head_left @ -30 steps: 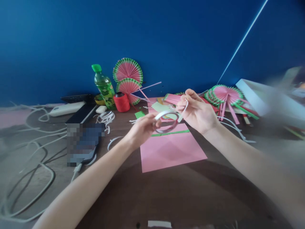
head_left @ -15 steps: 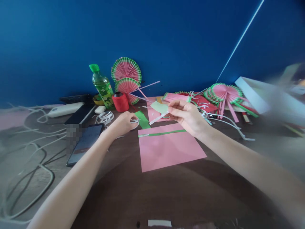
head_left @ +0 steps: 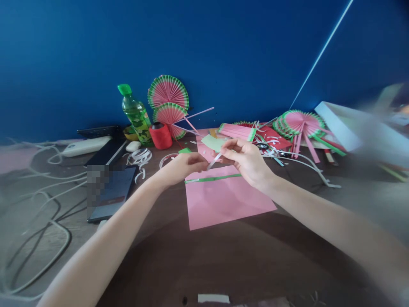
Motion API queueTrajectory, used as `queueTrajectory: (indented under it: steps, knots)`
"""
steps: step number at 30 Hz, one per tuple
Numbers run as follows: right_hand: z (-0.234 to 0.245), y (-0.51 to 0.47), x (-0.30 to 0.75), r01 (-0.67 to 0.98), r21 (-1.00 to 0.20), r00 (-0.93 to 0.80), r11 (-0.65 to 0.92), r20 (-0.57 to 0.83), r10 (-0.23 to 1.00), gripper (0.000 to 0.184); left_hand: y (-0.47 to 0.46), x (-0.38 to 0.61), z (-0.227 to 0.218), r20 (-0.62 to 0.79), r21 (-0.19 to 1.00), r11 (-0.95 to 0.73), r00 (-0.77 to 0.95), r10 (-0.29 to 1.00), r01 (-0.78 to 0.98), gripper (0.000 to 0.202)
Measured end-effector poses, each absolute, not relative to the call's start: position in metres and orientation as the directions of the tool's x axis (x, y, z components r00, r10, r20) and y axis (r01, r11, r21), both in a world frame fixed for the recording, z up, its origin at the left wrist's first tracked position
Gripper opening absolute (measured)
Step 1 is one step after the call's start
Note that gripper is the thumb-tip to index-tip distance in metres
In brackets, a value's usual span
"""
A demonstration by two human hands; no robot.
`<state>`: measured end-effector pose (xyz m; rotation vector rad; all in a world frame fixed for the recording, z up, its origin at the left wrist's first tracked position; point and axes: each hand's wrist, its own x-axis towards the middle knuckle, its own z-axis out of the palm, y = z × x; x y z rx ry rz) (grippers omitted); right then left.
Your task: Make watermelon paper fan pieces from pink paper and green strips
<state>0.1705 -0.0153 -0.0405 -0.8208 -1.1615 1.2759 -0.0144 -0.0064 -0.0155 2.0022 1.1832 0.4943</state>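
Note:
A short white strip, which looks like double-sided tape, stretches between my two hands. My right hand pinches its upper end. At the lower end, the fingers of my left hand are closed on it, though the exact grip is partly hidden. Below both hands lies a pink paper sheet with a narrow green band along its far edge. A pale green paper piece shows just behind my right fingers. Behind my left wrist is a tape roll, partly covered, near a green paper piece.
Pink and green pleated paper fans lean on the blue wall, beside a red thread spool and a green-capped bottle. More fans and a white box stand right. A tablet and cables lie left.
My left hand has left the tape roll and moved right to the white strip's lower end. The roll now rests on the table. My right hand has shifted slightly left and down.

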Motion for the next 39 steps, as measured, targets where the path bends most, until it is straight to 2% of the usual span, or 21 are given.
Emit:
queueTrajectory:
  steps: [5,11,20,25,30,34,39]
  knots:
    - [-0.041,-0.016,0.171,-0.208,-0.966,-0.077,0.154,0.173,0.982,0.03,-0.006,-0.013,-0.018,-0.047,0.729,-0.32,0.511,0.858,0.605,0.02]
    - [-0.038,-0.01,0.18,0.118,-0.967,-0.055,0.225,0.22,0.974,0.031,-0.006,-0.015,-0.015,-0.045,0.637,-0.374,0.516,0.855,0.674,0.019]
    - [-0.036,-0.002,0.188,0.405,-0.888,-0.157,0.216,0.165,0.974,0.028,-0.004,-0.012,-0.015,-0.053,0.537,-0.435,0.543,0.838,0.723,0.023]
    - [-0.034,0.0,0.192,0.38,-0.903,-0.177,0.2,0.141,0.974,0.023,0.001,-0.012,-0.012,-0.08,0.499,-0.434,0.539,0.839,0.75,0.025]
    - [-0.029,0.004,0.198,0.298,-0.951,-0.251,0.076,-0.001,0.968,0.018,0.012,-0.006,-0.007,-0.189,0.416,-0.468,0.577,0.795,0.78,0.026]
    - [-0.031,0.007,0.203,0.382,-0.922,-0.339,0.062,-0.078,0.938,0.012,0.019,0.005,-0.006,-0.345,0.335,-0.432,0.536,0.771,0.837,0.025]
    - [-0.043,0.013,0.205,0.49,-0.862,-0.385,0.126,-0.085,0.919,0.01,0.024,0.011,-0.016,-0.375,0.271,-0.457,0.53,0.761,0.847,0.027]
